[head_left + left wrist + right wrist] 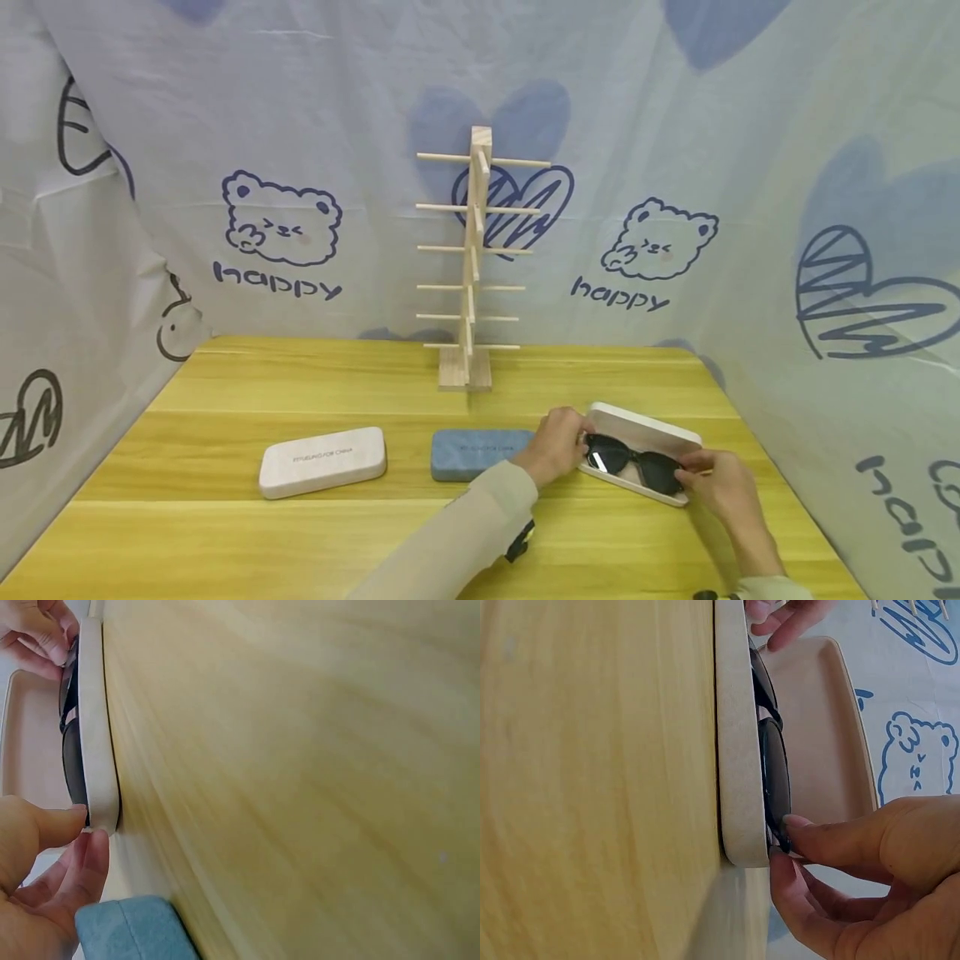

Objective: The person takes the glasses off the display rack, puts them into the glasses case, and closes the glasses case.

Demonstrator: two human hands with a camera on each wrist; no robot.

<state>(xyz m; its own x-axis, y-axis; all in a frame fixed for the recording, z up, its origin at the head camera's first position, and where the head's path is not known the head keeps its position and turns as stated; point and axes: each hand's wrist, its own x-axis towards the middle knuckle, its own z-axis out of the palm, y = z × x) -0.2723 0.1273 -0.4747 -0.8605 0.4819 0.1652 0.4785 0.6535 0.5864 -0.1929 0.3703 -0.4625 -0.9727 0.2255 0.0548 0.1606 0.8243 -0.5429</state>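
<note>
Black sunglasses [633,462] with dark lenses lie in an open white glasses case [645,425], its lid raised at the back. My left hand [555,446] pinches the left end of the sunglasses between thumb and fingers, close to the case's corner. At the opposite end, my right hand [723,487] pinches the frame's outer corner, as the right wrist view shows. In that view the sunglasses [776,765] sit at the rim of the case's lower half [739,742]. The folded temples are mostly hidden.
A closed blue case [480,454] lies just left of my left hand, partly behind it. Farther left is a closed white case [322,462]. Toward the table's back stands a wooden rack [471,250] with several rows of pegs. Printed cloth [375,167] hangs around the table.
</note>
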